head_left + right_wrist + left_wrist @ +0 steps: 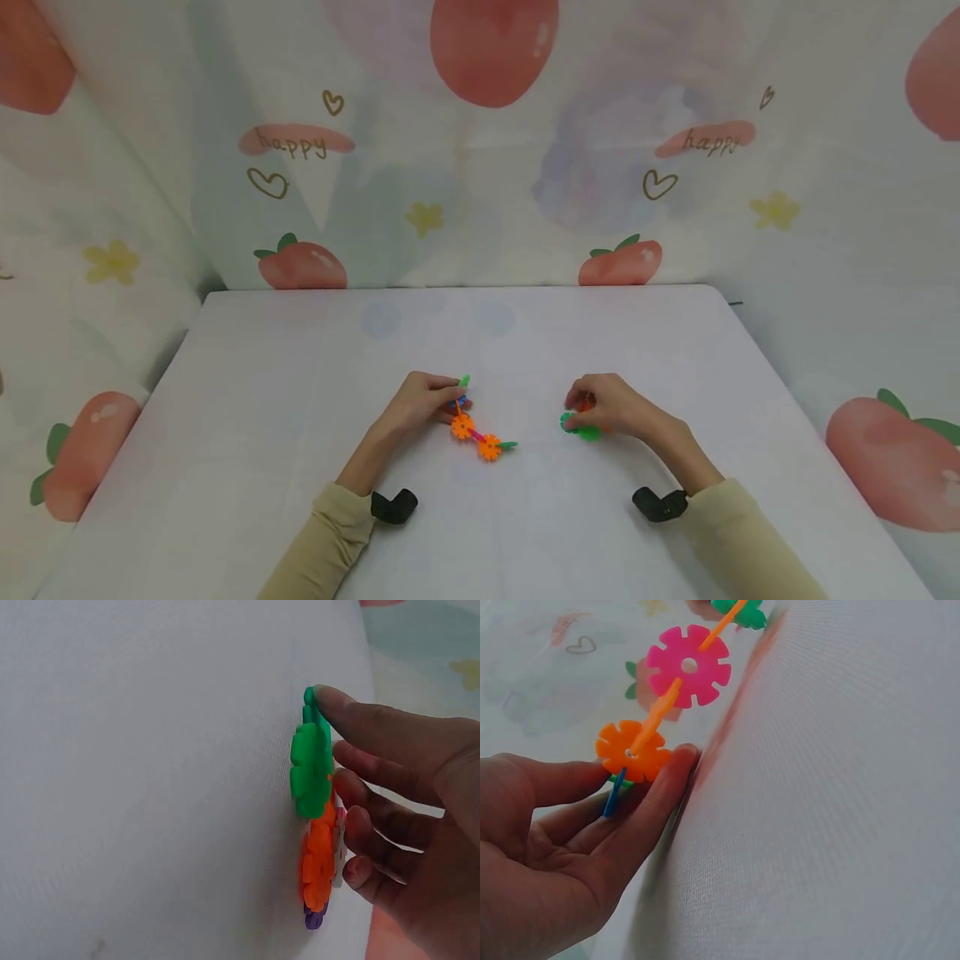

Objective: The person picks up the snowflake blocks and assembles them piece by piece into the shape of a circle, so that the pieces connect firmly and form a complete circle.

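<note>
My left hand grips one end of a chain of notched, flower-shaped plastic discs, pinching around an orange disc and a blue one. From there the chain runs through a pink disc toward a green disc. In the head view, orange discs of this chain reach out to the right of the hand. Over to the right, my right hand holds a green disc at the thumb. Orange, purple and white discs sit below it, beside the curled fingers.
A white cloth-covered table lies under both hands. Behind it hangs a printed curtain with fruit, hearts and flowers. Black wrist pieces stick out at both sleeves.
</note>
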The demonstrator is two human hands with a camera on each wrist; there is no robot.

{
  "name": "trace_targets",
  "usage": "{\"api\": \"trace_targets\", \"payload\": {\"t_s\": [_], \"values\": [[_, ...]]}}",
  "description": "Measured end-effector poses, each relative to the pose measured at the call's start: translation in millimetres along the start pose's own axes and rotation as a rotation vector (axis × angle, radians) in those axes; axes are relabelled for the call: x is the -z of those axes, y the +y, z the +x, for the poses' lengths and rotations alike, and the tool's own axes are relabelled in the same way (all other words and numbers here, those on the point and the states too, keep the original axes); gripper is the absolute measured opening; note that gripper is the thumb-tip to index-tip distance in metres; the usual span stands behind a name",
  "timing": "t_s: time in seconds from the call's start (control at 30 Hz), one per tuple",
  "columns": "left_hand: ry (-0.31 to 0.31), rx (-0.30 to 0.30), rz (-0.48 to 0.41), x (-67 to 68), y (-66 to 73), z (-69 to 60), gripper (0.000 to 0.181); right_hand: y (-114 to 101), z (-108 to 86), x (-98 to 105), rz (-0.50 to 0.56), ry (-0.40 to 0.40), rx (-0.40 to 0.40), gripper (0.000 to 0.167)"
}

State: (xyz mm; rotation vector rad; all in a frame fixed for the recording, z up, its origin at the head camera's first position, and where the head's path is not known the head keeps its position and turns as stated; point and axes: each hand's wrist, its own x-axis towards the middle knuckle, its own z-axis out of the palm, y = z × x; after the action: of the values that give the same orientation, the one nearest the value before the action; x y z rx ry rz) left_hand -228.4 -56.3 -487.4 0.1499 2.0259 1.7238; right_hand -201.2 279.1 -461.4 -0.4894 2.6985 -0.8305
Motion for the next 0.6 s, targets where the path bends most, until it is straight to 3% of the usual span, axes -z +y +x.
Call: {"api": "trace_targets", "payload": {"t_s": [0.13,0.37,0.6], "values": [[-0.015,0.005,-0.016,3.0,-0.3,-0.7,0.043,-4,3.8,-3,0.01,-0.012,0.002,0.022],[-0.038,-0.024,-0.019,5.1,0.4,-1.9,0.046,-9,14.7,-9,0.057,0.066,0.018,0.022],[-0.012,-0.025,0.001,4.3,-2.0,1.7,0.043,-16,29.6,-21,0.224,0.128,-0.018,0.02]]}}
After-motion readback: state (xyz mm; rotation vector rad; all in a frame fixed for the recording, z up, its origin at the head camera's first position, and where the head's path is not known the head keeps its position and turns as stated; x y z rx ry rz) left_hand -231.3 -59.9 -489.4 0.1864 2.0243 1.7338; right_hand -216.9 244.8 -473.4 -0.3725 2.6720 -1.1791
